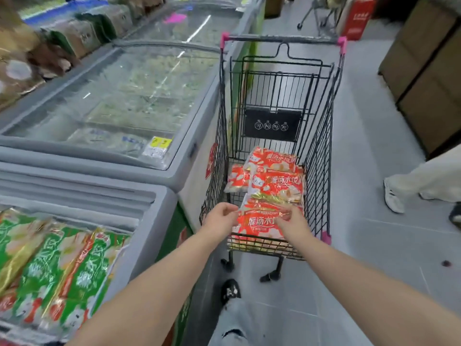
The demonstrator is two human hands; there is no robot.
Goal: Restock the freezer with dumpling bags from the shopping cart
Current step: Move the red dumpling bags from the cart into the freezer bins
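**Both hands on a dumpling bag in the cart**

A person's left hand (220, 217) and right hand (292, 222) hold the nearest red dumpling bag (259, 224) at the near end of the black wire shopping cart (321, 151). The left curls round the bag's left edge and the right pinches its right side. More red bags (277, 183) lie stacked just behind it. To the left, the open freezer (154, 208) holds green bags (62, 258), with a glass-lidded freezer (112, 96) beyond.
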